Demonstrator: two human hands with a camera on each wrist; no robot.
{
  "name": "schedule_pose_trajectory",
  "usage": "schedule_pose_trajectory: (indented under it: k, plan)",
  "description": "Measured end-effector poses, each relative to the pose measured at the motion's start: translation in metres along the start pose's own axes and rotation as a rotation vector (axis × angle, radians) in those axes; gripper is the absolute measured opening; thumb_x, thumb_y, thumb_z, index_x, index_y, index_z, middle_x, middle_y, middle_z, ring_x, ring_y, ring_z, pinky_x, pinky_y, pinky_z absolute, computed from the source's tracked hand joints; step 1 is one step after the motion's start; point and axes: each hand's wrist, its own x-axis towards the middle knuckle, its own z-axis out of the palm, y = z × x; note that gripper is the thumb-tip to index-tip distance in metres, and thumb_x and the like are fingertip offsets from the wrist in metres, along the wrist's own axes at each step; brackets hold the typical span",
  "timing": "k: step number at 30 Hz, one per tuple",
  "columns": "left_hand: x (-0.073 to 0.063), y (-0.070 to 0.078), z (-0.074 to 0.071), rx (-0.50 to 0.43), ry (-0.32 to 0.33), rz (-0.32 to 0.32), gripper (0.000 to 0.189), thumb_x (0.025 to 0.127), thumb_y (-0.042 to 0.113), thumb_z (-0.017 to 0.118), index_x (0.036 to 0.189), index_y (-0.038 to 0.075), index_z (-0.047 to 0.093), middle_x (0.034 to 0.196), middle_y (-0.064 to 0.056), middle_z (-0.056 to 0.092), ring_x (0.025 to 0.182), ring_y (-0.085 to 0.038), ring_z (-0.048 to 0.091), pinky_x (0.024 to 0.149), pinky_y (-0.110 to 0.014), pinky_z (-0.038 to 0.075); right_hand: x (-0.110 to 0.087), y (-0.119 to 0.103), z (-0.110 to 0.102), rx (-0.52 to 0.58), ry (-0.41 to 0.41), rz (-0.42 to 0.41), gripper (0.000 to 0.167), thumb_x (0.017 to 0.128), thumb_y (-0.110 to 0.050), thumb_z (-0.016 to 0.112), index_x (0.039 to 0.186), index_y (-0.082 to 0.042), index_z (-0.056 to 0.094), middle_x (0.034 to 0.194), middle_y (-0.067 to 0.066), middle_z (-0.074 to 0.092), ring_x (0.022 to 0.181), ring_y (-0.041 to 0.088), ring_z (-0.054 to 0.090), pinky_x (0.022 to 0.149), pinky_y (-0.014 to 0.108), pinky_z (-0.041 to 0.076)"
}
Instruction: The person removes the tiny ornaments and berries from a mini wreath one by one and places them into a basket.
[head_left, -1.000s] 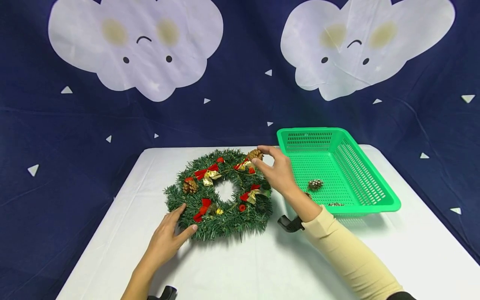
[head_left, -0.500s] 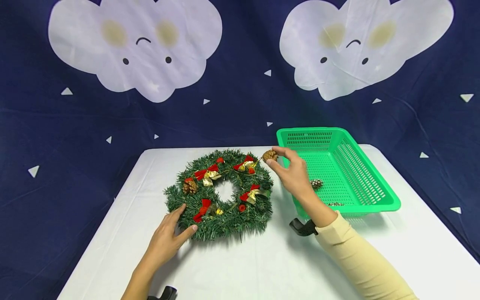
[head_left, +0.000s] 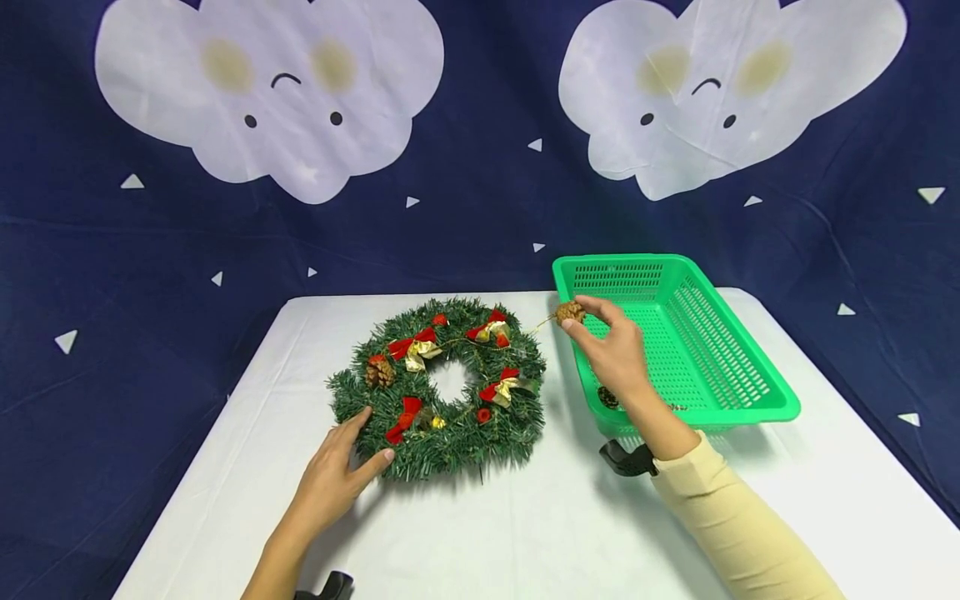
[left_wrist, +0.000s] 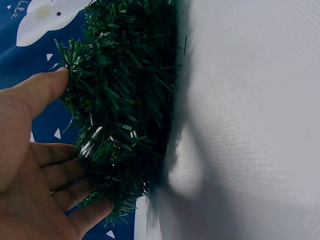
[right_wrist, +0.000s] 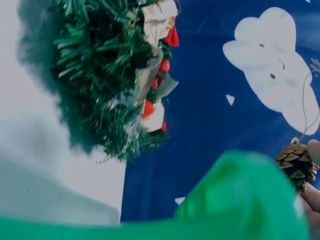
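My right hand [head_left: 621, 350] pinches a brown pinecone [head_left: 570, 312] between thumb and fingertips, above the left rim of the green basket [head_left: 562, 279]. A thin gold string trails from the pinecone towards the wreath. In the right wrist view the pinecone [right_wrist: 296, 162] hangs at the right edge, its string loop above it. The green wreath [head_left: 450, 454] lies flat on the table, with red and gold bows and another pinecone [head_left: 380, 372] on its left side. My left hand [head_left: 330, 475] touches the wreath's front left edge, fingers spread; the left wrist view shows fingertips against the greenery [left_wrist: 125, 90].
Inside the basket a dark pinecone [head_left: 608, 397] is partly visible, and a small speckled item [head_left: 677, 407] shows by the front wall; my right forearm covers part of the basket. A white cloth [head_left: 450, 542] covers the table. Behind hangs a dark blue curtain [head_left: 480, 233] with clouds.
My right hand has carried the pinecone rightwards, from above the wreath's far right side to the basket's left rim. Its string now shows stretched behind it. My left hand and the wreath stay put.
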Motion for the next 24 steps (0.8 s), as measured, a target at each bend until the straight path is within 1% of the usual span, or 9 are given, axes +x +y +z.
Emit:
schedule_pose_trajectory:
  k: [2, 6, 8, 13, 18, 20, 21, 24]
  plan:
    - [0.000, 0.000, 0.000, 0.002, 0.002, 0.003, 0.079, 0.088, 0.051, 0.059, 0.148, 0.011, 0.030, 0.149, -0.022, 0.035, 0.136, -0.046, 0.031, 0.104, -0.068, 0.029, 0.000, 0.003, -0.004, -0.001, 0.013, 0.002, 0.045, 0.086, -0.026, 0.070, 0.124, -0.006, 0.060, 0.125, 0.017, 0.061, 0.120, 0.032, 0.055, 0.091, 0.048, 0.050]
    - [0.000, 0.000, 0.000, 0.004, 0.010, 0.010, 0.078, 0.088, 0.051, 0.059, 0.148, 0.010, 0.030, 0.149, -0.022, 0.036, 0.136, -0.046, 0.031, 0.104, -0.067, 0.029, -0.001, 0.009, -0.012, 0.004, 0.030, 0.032, 0.044, 0.087, -0.027, 0.069, 0.125, -0.007, 0.059, 0.126, 0.017, 0.061, 0.123, 0.032, 0.053, 0.096, 0.050, 0.046]
    - [0.001, 0.000, 0.000, 0.006, 0.010, 0.011, 0.078, 0.088, 0.051, 0.059, 0.148, 0.010, 0.030, 0.149, -0.022, 0.035, 0.136, -0.046, 0.031, 0.104, -0.067, 0.029, -0.001, 0.012, -0.017, 0.001, 0.043, 0.049, 0.044, 0.087, -0.027, 0.069, 0.125, -0.008, 0.060, 0.126, 0.016, 0.061, 0.123, 0.032, 0.052, 0.097, 0.049, 0.045]
    - [0.001, 0.000, 0.000, 0.005, 0.000, 0.003, 0.079, 0.088, 0.052, 0.059, 0.148, 0.011, 0.030, 0.149, -0.022, 0.035, 0.136, -0.047, 0.030, 0.104, -0.068, 0.029, 0.000, 0.018, -0.027, -0.020, 0.075, 0.066, 0.044, 0.087, -0.028, 0.068, 0.125, -0.008, 0.060, 0.126, 0.014, 0.062, 0.124, 0.029, 0.053, 0.093, 0.046, 0.047]
    - [0.000, 0.000, 0.001, 0.002, -0.001, 0.002, 0.079, 0.088, 0.051, 0.059, 0.148, 0.011, 0.030, 0.149, -0.022, 0.035, 0.136, -0.047, 0.030, 0.104, -0.068, 0.028, -0.001, 0.026, -0.036, -0.039, 0.088, 0.091, 0.046, 0.088, -0.031, 0.067, 0.127, -0.009, 0.058, 0.128, 0.013, 0.061, 0.126, 0.029, 0.052, 0.094, 0.045, 0.046]
    - [0.000, 0.000, 0.001, 0.003, 0.003, 0.005, 0.078, 0.088, 0.051, 0.059, 0.148, 0.010, 0.030, 0.149, -0.022, 0.035, 0.136, -0.047, 0.030, 0.104, -0.068, 0.029, -0.002, 0.029, -0.039, -0.051, 0.099, 0.101, 0.046, 0.088, -0.031, 0.067, 0.127, -0.009, 0.059, 0.128, 0.013, 0.060, 0.125, 0.029, 0.052, 0.094, 0.043, 0.046]
    - [0.000, 0.000, 0.001, 0.003, 0.005, 0.007, 0.078, 0.088, 0.051, 0.059, 0.148, 0.010, 0.030, 0.149, -0.022, 0.035, 0.136, -0.047, 0.030, 0.104, -0.068, 0.029, -0.002, 0.031, -0.041, -0.057, 0.106, 0.103, 0.046, 0.088, -0.031, 0.067, 0.127, -0.009, 0.059, 0.128, 0.014, 0.061, 0.124, 0.028, 0.053, 0.093, 0.040, 0.046]
    - [0.000, 0.000, 0.001, 0.004, 0.007, 0.010, 0.078, 0.088, 0.051, 0.060, 0.148, 0.010, 0.031, 0.149, -0.022, 0.035, 0.136, -0.047, 0.031, 0.104, -0.068, 0.029, -0.001, 0.035, -0.045, -0.073, 0.115, 0.114, 0.046, 0.088, -0.031, 0.067, 0.127, -0.009, 0.059, 0.127, 0.014, 0.061, 0.122, 0.028, 0.054, 0.087, 0.026, 0.045]
